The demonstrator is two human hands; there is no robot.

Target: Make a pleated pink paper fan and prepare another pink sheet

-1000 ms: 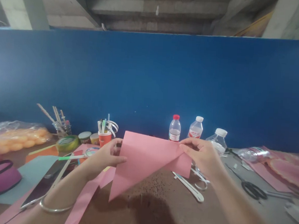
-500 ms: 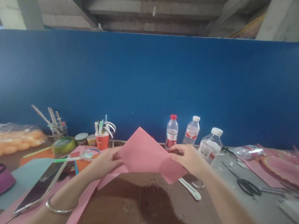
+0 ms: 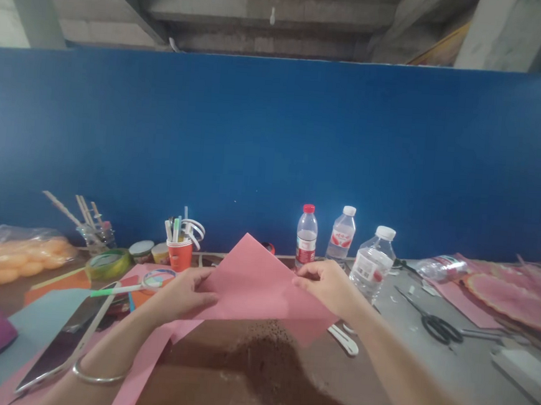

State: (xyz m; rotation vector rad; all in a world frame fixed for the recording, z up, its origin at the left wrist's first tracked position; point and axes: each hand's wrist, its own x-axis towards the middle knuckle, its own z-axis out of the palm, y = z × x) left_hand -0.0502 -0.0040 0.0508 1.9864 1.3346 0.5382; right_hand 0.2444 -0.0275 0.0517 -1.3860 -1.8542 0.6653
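A folded sheet of pink paper [image 3: 250,282] is held up over the brown table, one corner pointing away from me. My left hand [image 3: 186,296] pinches its left side, thumb on top. At the right edge, my right hand [image 3: 324,285] grips the paper between thumb and fingers. A lower flap of the sheet shows beneath my right hand. More pink paper [image 3: 142,367] lies under my left forearm, along with a dark-screened phone [image 3: 65,342]. Close to my right wrist, a white utility knife [image 3: 344,340] rests on the table.
Three plastic bottles, one a red-capped bottle [image 3: 306,236], stand behind my right hand. A red paper cup [image 3: 181,255] of pens is at the back. Black scissors [image 3: 438,328] lie right. Left are green tape [image 3: 109,263], a magnifying glass [image 3: 125,289] and bagged orange balls [image 3: 17,260].
The paper's near edge has flattened into a straighter line, and the flap under my right hand sits further beneath it. The whole view has shifted slightly. Both hands keep their hold.
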